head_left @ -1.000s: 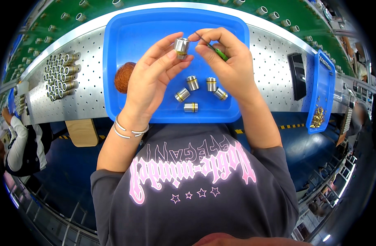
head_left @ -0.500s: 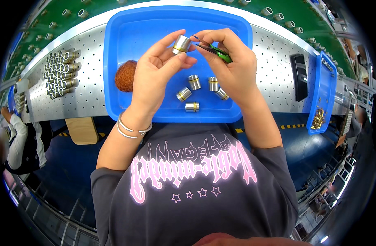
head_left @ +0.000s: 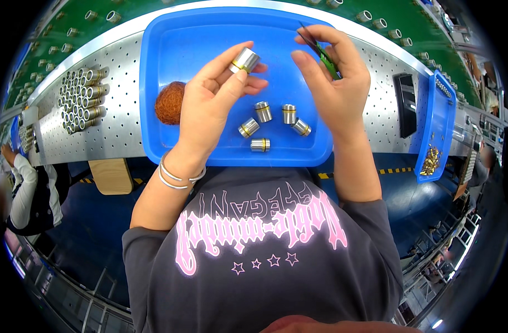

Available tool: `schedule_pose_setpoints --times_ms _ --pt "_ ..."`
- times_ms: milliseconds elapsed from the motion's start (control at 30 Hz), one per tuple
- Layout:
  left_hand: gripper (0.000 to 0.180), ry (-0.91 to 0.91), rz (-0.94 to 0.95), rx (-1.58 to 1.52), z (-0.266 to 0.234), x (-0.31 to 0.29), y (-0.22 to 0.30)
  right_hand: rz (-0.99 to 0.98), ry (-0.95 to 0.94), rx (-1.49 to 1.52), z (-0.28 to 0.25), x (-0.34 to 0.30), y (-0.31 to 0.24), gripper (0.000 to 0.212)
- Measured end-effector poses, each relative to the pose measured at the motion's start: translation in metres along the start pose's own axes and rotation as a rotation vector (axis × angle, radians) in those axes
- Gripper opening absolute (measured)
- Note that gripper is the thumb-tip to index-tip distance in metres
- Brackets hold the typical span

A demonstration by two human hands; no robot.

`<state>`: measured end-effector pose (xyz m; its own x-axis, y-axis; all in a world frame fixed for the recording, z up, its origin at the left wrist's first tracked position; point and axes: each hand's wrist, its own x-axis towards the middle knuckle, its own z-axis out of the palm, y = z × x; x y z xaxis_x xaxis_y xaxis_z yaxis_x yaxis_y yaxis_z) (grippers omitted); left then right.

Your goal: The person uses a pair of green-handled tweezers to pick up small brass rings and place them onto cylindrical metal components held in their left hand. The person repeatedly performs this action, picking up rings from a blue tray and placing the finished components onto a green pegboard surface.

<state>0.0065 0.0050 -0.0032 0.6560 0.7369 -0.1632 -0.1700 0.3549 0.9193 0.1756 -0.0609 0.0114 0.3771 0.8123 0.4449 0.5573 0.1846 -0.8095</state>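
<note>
In the raised fingers of my left hand (head_left: 205,108) is a short silver metal sleeve (head_left: 246,59) with a yellow band, tilted and pinched by the thumb. My right hand (head_left: 345,89) is up over the right side of the blue tray (head_left: 209,153), closed on a slim black-pointed tool with green handles (head_left: 326,62); its thumb and index fingertips stand apart. Lower in the tray lie several similar sleeves, among them an upright one (head_left: 263,111) and one on its side (head_left: 260,145). A brown fibrous ball (head_left: 169,104) sits at the tray's left, partly behind my left hand.
Many sleeves stand grouped (head_left: 81,100) on the perforated metal table (head_left: 122,83) at left. To the right are a black rectangular object (head_left: 405,105) and a blue bin (head_left: 426,176) holding small brass-coloured parts. Sleeves dot the green surface (head_left: 137,10) behind. Another person (head_left: 35,194) is at far left.
My right hand has moved right, away from the sleeve, taking the green-handled tool with it and turning its points upward. My left hand keeps hold of the sleeve in nearly the same place.
</note>
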Motion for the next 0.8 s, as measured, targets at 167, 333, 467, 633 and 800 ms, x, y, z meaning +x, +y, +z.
schedule_pose_setpoints --times_ms 167,333,467,633,800 --pt "0.044 0.078 -0.015 -0.103 0.002 0.001 0.002 -0.061 -0.138 -0.032 -0.002 -0.003 -0.011 0.024" --pt "0.045 0.061 0.015 -0.113 0.004 0.001 0.002 -0.042 -0.136 -0.071 0.007 -0.008 -0.003 0.017" --pt "0.045 0.045 0.022 -0.102 0.004 -0.001 0.002 -0.015 -0.161 -0.091 0.006 -0.008 -0.003 0.016" --pt "0.046 0.035 0.023 -0.096 0.005 -0.002 0.003 -0.009 -0.161 -0.056 0.006 -0.008 -0.004 0.017" --pt "0.045 0.028 0.021 -0.091 0.006 -0.002 0.004 -0.004 -0.167 -0.051 0.006 -0.008 -0.004 0.016"
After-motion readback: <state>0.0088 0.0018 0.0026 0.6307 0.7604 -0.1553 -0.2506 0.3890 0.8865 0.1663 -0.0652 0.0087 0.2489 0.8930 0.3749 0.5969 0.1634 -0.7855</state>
